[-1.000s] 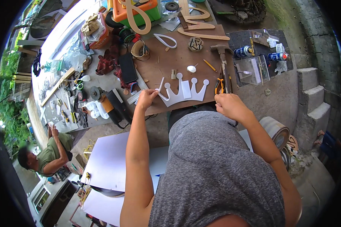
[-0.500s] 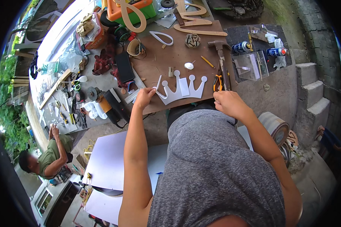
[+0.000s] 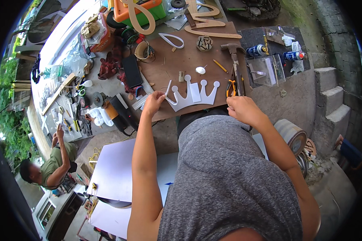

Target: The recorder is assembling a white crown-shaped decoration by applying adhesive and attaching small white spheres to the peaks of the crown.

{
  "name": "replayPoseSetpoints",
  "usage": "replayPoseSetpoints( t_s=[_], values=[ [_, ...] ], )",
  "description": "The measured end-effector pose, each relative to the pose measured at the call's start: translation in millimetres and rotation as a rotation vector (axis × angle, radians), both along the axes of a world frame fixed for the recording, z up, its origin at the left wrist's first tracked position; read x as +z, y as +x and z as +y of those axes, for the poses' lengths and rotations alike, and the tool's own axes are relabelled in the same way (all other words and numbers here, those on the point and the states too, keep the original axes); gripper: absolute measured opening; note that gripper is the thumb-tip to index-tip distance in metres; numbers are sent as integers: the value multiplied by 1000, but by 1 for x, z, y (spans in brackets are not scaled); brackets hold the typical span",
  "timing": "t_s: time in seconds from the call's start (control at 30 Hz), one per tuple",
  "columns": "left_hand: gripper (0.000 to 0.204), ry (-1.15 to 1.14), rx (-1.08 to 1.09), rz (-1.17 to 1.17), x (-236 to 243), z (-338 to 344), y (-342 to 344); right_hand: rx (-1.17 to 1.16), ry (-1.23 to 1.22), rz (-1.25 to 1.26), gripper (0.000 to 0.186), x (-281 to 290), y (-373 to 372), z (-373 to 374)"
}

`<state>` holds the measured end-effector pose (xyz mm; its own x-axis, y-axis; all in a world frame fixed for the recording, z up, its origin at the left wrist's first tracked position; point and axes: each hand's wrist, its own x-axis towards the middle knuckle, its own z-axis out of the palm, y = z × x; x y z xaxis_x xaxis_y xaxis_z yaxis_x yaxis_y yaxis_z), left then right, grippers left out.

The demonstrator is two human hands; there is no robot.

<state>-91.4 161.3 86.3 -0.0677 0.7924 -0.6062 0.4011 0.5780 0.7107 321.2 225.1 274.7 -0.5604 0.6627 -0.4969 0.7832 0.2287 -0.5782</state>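
My left hand (image 3: 154, 103) is closed at the near edge of the brown board, its fingertips pinching a thin white strip (image 3: 168, 87) that points up and away. Right beside those fingers lies a flat white crown cutout (image 3: 182, 101) with round-tipped points. Across its middle rests a small white rectangular piece (image 3: 195, 92). My right hand (image 3: 243, 109) is closed at the board's near right edge, below orange-handled pliers (image 3: 231, 87) and a hammer (image 3: 236, 64). Whatever its curled fingers hold, if anything, is hidden.
Around the brown board (image 3: 161, 72) are a pencil (image 3: 220, 66), a white lid-like dish (image 3: 200, 70), a black phone (image 3: 132, 71) and an angle grinder (image 3: 112, 110). Spray cans (image 3: 256, 50) stand at right. Another person (image 3: 54, 168) is at far left.
Both my hands stay almost where they were, the left still pinching the strip. At far left, the other person's hand has risen slightly.
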Motion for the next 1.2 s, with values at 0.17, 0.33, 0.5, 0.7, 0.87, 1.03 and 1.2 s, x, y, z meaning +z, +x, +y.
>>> replayPoseSetpoints(
  t_s=[0.17, 0.33, 0.5, 0.7, 0.87, 1.03, 1.2],
  values=[
    [27, -7, 54, -42, 1, 1, 2, 5, 21, -7, 15, -1, 4, 1],
    [28, -4, 17, 28, 2, 0, 2, 6, 12, -19, 16, 0, 4, 3],
    [22, 63, 113, -10, -1, -7, 6, -9, -5, -29, 20, 1, 6, 4],
    [17, 186, 254, 160, 14, -17, 8, 23, -10, -70, 22, 8, 3, 8],
    [17, 175, 218, 224, 20, -22, 13, 37, -30, -85, 23, 7, -5, 11],
    [19, 161, 153, 234, 20, -21, 24, 58, -39, -93, 24, 14, -25, 17],
    [23, 130, 77, 311, 21, -21, 28, 49, -47, -114, 24, 17, -40, 17]
  ],
)
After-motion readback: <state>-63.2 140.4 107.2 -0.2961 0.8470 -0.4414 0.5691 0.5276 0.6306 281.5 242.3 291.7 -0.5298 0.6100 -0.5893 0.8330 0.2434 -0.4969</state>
